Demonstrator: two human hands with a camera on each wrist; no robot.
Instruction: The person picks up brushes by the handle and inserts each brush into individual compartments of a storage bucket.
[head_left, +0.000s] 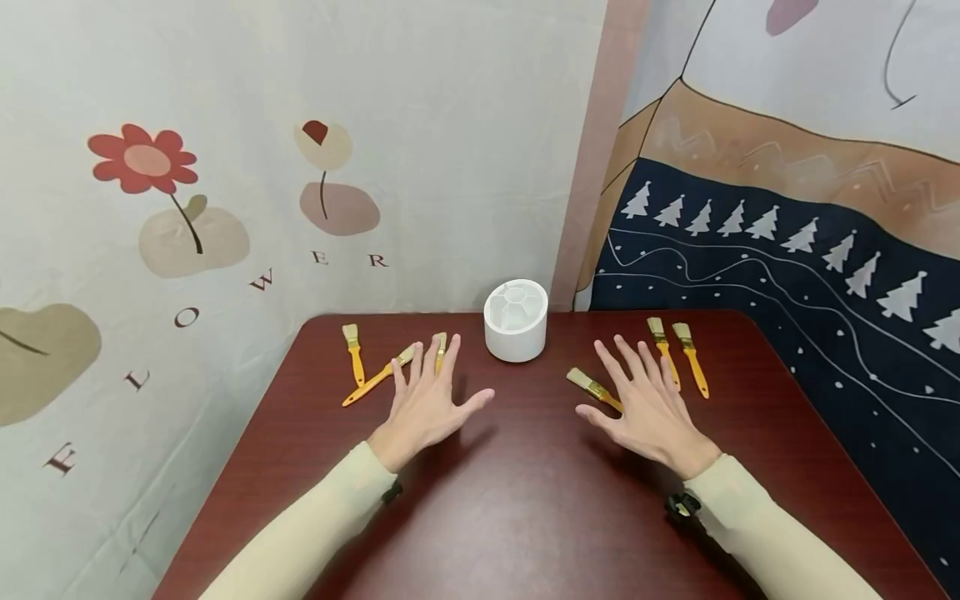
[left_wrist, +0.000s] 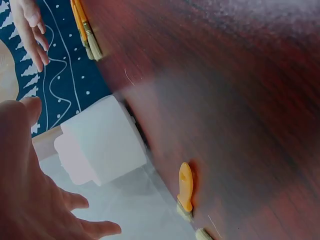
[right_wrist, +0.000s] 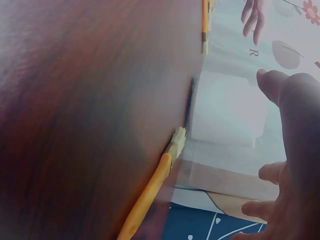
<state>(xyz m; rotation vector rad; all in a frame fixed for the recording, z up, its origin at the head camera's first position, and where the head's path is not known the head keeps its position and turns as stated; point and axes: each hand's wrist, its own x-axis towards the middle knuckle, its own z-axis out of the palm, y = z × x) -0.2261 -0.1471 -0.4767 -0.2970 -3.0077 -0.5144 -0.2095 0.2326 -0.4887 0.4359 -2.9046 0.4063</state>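
Fingers spread, my left hand [head_left: 425, 406] hovers over the left half of the table and holds nothing. Just beyond it lie several yellow-handled paintbrushes: one at far left [head_left: 356, 357], one slanting toward the fingers [head_left: 378, 377], and one [head_left: 441, 350] partly covered by them. My right hand [head_left: 651, 412], also spread and holding nothing, is above the right half. A paintbrush [head_left: 592, 387] lies by its thumb, its handle end hidden by the hand. Two more paintbrushes [head_left: 692, 361] lie past its fingers, bristles pointing away. Between the hands, farther back, stands a white round holder [head_left: 515, 323] with divided compartments.
The dark red wooden table [head_left: 495, 500] ends at the back against a pale flower-printed curtain [head_left: 450, 150]. A navy and tan cloth [head_left: 750, 250] with white trees hangs along the right. The white holder stands close to the table's back edge.
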